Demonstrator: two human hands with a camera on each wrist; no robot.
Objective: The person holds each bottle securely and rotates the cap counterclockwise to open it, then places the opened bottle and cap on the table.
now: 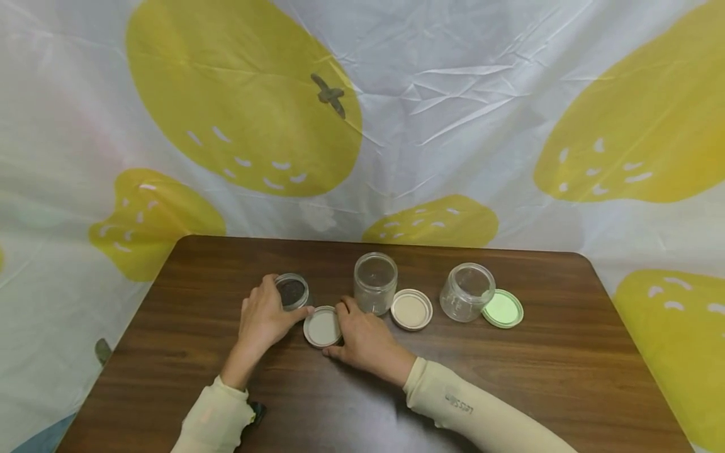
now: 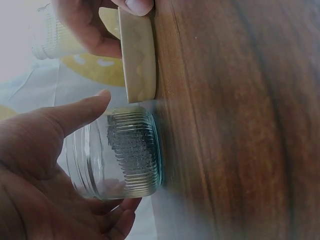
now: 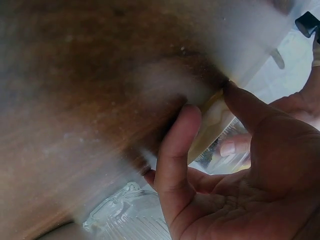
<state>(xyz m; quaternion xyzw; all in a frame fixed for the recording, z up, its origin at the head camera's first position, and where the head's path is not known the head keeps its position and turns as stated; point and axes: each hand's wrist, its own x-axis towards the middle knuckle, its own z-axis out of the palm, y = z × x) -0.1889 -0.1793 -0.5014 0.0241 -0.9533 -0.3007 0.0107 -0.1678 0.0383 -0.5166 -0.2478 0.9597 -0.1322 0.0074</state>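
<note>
A clear jar with dark grainy contents stands on the table, left of the others. My left hand spreads around its side. In the left wrist view, the thumb is straight and stands a little off the glass, while the fingertips show behind the jar. Right in front of that jar is a pale lid, its inner face up. With thumb and fingers my right hand pinches this lid by its edge. The right wrist view shows the lid's edge between thumb and fingers.
Farther right stand two clear jars, a taller one and a shorter one. A beige lid lies beside the first, a light green lid beside the second. Behind the brown table hangs a fruit-patterned cloth.
</note>
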